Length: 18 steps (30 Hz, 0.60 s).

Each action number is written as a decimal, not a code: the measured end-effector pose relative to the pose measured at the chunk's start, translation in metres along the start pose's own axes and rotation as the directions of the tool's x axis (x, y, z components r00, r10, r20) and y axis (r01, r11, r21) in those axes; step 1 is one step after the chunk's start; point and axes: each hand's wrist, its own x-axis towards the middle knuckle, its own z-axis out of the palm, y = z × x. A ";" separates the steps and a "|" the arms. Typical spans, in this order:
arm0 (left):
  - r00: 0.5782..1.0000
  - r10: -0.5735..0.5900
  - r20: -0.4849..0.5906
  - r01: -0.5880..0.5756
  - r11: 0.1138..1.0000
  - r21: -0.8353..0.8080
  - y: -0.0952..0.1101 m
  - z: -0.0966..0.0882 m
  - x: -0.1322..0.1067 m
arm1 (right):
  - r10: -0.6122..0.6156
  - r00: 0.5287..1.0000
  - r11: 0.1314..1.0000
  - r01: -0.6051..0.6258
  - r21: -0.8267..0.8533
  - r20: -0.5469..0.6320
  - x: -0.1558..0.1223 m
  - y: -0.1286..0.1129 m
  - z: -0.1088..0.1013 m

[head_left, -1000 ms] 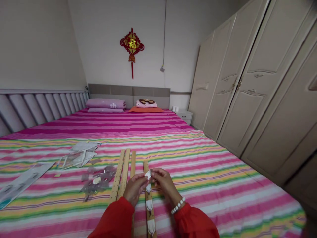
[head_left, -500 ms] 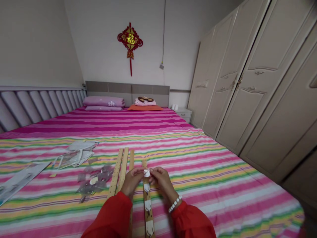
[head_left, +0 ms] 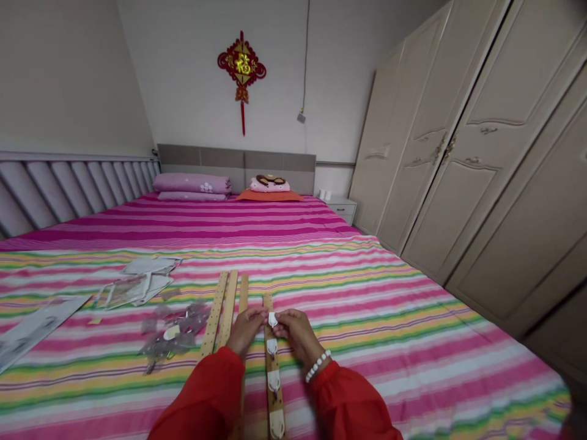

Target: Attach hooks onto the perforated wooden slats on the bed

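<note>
A: Position of the white hook piece (head_left: 273,319)?
B: Over the far part of the wooden strip (head_left: 276,403), between the two hands. Cannot tell whether it touches the wood.

A: State of the fingers?
B: Right hand (head_left: 298,336): thumb and forefinger pinched together on the piece's right edge. Left hand (head_left: 247,333): fingers drawn nearly together at its left edge; too small to tell whether they grip or only touch.

A: Also on that strip?
B: Three similar white hooks (head_left: 274,382) in a row, running from just below the hands toward the near edge of view.

A: To the left?
B: Three more strips, side by side: one with rows of holes (head_left: 214,315), a plain pale one (head_left: 228,311), and a third (head_left: 243,296) partly hidden by the left arm. Farther left, a heap of small clear packets (head_left: 177,330); beyond it, flat wrappers (head_left: 132,287); at far left, a long clear package (head_left: 36,327).

A: Support?
B: All on the bed (head_left: 389,318), over a striped cover. Red sleeves (head_left: 208,391) on both arms; white bead bracelet (head_left: 318,365) at the right wrist.
</note>
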 end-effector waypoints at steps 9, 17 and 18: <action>0.996 -0.087 0.013 0.086 0.996 0.021 -0.008 -0.001 -0.001 | -0.005 0.999 0.999 0.002 -0.047 -0.047 0.006 0.007 0.000; 0.998 -0.042 -0.036 0.046 0.993 0.106 -0.020 -0.005 0.008 | -0.013 0.996 0.984 -0.002 -0.176 -0.084 0.011 0.010 0.000; 0.999 -0.031 -0.044 0.036 0.992 0.123 -0.021 -0.006 0.009 | -0.008 0.996 0.983 -0.009 -0.182 -0.089 0.012 0.011 0.000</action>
